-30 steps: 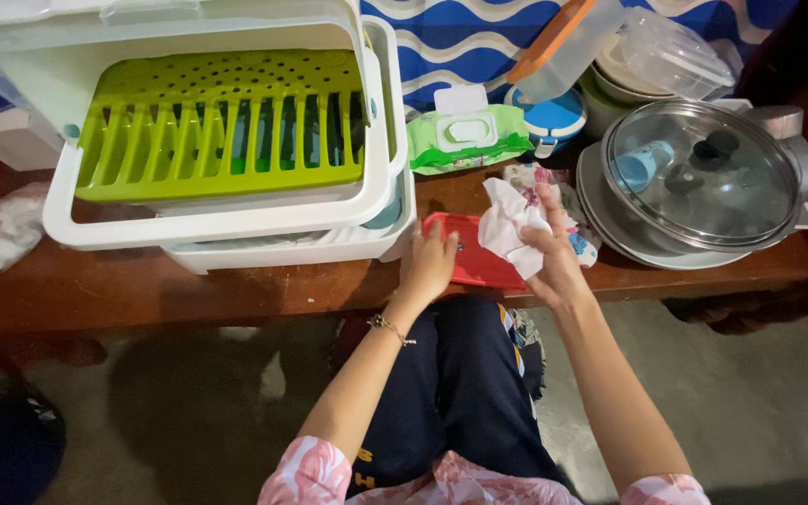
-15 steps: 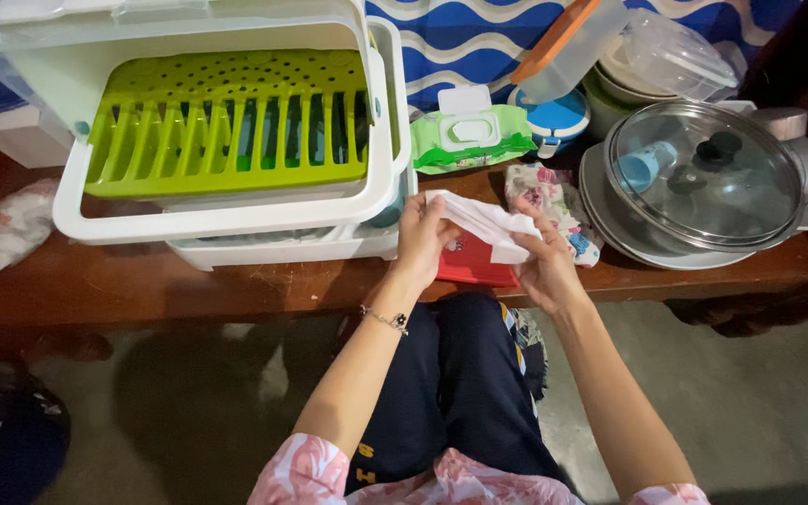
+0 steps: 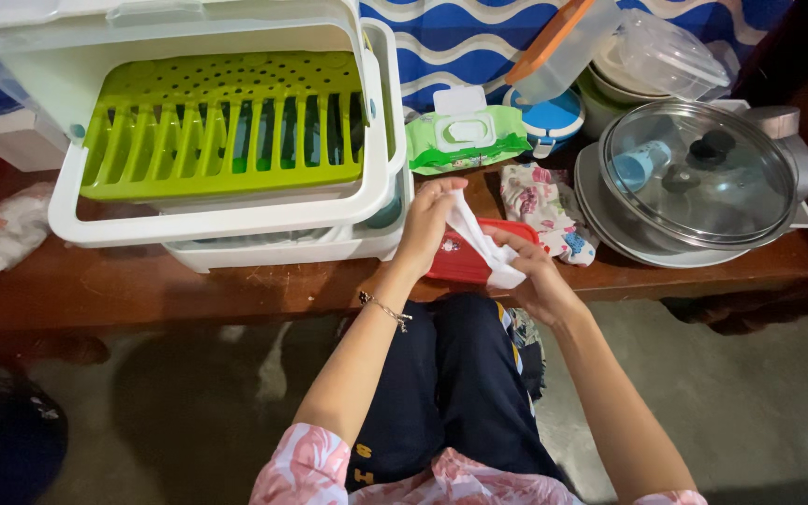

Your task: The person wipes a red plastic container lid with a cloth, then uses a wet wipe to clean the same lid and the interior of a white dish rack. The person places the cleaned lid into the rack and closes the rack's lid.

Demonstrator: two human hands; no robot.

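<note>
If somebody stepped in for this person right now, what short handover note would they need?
Left hand: pinching the upper end of a white wipe.
Right hand: gripping the wipe's lower end, so it is stretched between both hands.
Red container: on the wooden table edge, right under the wipe.
Green wipe pack: behind it, flap open.
Done: a wipe is out and unfolded.
Left: wipe has not been pressed onto the container.

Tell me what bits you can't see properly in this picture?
- Red container, head view: mostly hidden by the white wipe and left hand.
- Right hand: its grip on the wipe is partly hidden by the wipe.
- Blue cup: blurred under the glass pot lid.
- Dish rack: top cut off by the frame edge.
</note>
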